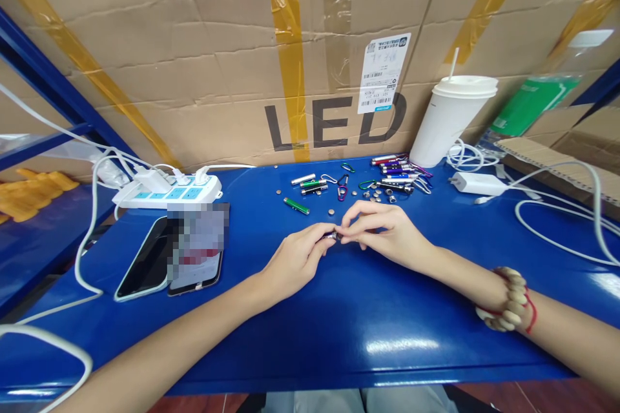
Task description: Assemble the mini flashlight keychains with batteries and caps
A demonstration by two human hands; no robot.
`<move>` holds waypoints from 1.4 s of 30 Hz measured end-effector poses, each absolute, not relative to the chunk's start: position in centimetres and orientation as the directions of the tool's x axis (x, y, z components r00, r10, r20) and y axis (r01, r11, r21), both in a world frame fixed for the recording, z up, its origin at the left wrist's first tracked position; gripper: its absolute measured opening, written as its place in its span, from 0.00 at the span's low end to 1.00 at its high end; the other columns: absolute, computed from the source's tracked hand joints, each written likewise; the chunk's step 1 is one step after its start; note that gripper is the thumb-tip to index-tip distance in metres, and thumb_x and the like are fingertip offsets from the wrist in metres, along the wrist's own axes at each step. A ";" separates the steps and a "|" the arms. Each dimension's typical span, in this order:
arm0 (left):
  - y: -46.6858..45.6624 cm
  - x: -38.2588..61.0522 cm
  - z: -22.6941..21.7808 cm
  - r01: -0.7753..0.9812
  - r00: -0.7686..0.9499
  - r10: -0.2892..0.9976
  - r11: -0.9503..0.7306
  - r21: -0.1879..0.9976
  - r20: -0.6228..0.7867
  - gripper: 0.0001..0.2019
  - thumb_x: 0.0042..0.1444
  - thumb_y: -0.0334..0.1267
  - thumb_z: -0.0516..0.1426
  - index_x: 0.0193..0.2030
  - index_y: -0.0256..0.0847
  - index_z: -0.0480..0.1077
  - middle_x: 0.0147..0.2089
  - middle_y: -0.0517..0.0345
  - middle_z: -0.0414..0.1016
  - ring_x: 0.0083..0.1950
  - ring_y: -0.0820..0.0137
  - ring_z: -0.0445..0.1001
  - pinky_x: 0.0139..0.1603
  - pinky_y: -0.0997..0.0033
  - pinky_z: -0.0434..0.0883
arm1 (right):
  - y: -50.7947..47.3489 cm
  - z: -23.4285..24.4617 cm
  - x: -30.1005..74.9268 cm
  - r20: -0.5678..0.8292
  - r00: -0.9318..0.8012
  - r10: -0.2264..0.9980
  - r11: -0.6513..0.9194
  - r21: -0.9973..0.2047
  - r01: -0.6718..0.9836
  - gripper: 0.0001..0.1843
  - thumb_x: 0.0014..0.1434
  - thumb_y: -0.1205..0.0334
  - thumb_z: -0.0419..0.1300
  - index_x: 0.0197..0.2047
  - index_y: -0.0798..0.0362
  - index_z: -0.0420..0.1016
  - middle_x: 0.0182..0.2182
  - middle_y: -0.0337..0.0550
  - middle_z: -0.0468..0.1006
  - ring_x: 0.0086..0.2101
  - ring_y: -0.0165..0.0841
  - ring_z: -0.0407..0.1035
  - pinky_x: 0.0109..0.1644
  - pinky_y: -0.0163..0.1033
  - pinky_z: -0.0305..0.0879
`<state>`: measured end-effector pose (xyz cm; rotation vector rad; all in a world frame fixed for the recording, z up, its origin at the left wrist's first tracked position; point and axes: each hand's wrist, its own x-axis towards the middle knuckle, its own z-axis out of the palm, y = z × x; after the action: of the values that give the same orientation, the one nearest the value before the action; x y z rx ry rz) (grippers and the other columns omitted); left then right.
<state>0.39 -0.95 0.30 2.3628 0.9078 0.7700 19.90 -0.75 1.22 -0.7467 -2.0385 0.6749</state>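
Note:
My left hand (299, 257) is closed around a small, dark and silver mini flashlight (332, 235), most of it hidden by the fingers. At its right end, the thumb and fingertips of my right hand (394, 232) pinch together; whether a small part is between them, I cannot tell. Just beyond my hands lie a green mini flashlight (296, 206), a silver one (303, 179) and a black one (314, 189). Loose button cells (331, 211) and coloured carabiner clips (342, 192) are scattered near them. Several more flashlights (398, 177) form a pile behind my right hand.
Two phones (140, 264) and a white power strip (203, 192) are on the left of the blue table (310, 335). A white cup (450, 119), a green-labelled bottle (533, 100) and a charger (479, 184) with looping cables stand right. A large cardboard box (217, 77) walls the back.

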 end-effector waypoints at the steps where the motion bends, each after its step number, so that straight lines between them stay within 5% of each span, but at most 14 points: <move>1: -1.0 0.4 0.4 0.432 0.632 0.708 -0.660 0.615 0.316 0.11 0.61 0.34 0.44 0.46 0.40 0.65 0.33 0.59 0.71 0.32 0.74 0.68 0.36 0.77 0.65 | -0.7 1.2 19.9 0.514 -0.473 0.715 0.667 -0.703 0.245 0.08 0.56 0.63 0.58 0.30 0.53 0.79 0.31 0.42 0.72 0.22 0.23 0.65 0.24 0.30 0.66; 7: -1.0 0.4 0.4 0.405 0.676 0.671 -0.684 0.606 0.306 0.11 0.61 0.33 0.45 0.47 0.40 0.64 0.40 0.56 0.72 0.40 0.72 0.70 0.42 0.75 0.66 | -0.5 0.9 20.1 0.552 -0.485 0.678 0.714 -0.652 0.256 0.07 0.54 0.67 0.59 0.27 0.54 0.78 0.29 0.42 0.71 0.25 0.24 0.66 0.26 0.30 0.66; 15: -1.5 0.2 0.2 0.411 0.671 0.682 -0.668 0.621 0.290 0.07 0.60 0.31 0.46 0.43 0.40 0.61 0.39 0.57 0.74 0.39 0.72 0.74 0.39 0.76 0.68 | -1.2 0.8 19.6 0.589 -0.467 0.660 0.739 -0.623 0.258 0.09 0.55 0.68 0.58 0.26 0.54 0.78 0.28 0.41 0.71 0.25 0.24 0.66 0.27 0.31 0.64; 23: -1.4 0.0 -0.8 0.350 0.655 0.618 -0.758 0.551 0.435 0.03 0.60 0.31 0.47 0.35 0.40 0.59 0.39 0.54 0.74 0.44 0.69 0.74 0.40 0.74 0.70 | -1.4 0.8 19.3 0.561 -0.433 0.706 0.695 -0.666 0.270 0.10 0.53 0.64 0.60 0.22 0.55 0.77 0.24 0.40 0.70 0.24 0.25 0.66 0.28 0.32 0.63; 34: -1.2 0.2 -0.8 0.349 0.563 0.545 -0.839 0.419 0.622 0.05 0.59 0.32 0.50 0.34 0.39 0.64 0.32 0.56 0.74 0.34 0.72 0.74 0.35 0.75 0.71 | -1.6 0.8 19.1 0.596 -0.372 0.712 0.701 -0.636 0.322 0.11 0.51 0.62 0.62 0.20 0.56 0.72 0.21 0.39 0.69 0.22 0.24 0.61 0.24 0.32 0.57; 42: -1.2 0.4 -0.6 0.413 0.524 0.563 -0.824 0.388 0.639 0.04 0.59 0.34 0.51 0.35 0.39 0.65 0.34 0.57 0.76 0.34 0.73 0.75 0.35 0.76 0.71 | -1.4 1.0 18.7 0.448 -0.330 0.831 0.543 -0.784 0.302 0.13 0.49 0.61 0.63 0.18 0.56 0.68 0.22 0.39 0.69 0.22 0.24 0.62 0.22 0.30 0.57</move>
<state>0.43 -1.19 -0.59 2.5735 0.8339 1.1823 18.73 -1.43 1.01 -0.9264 -1.8827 0.7411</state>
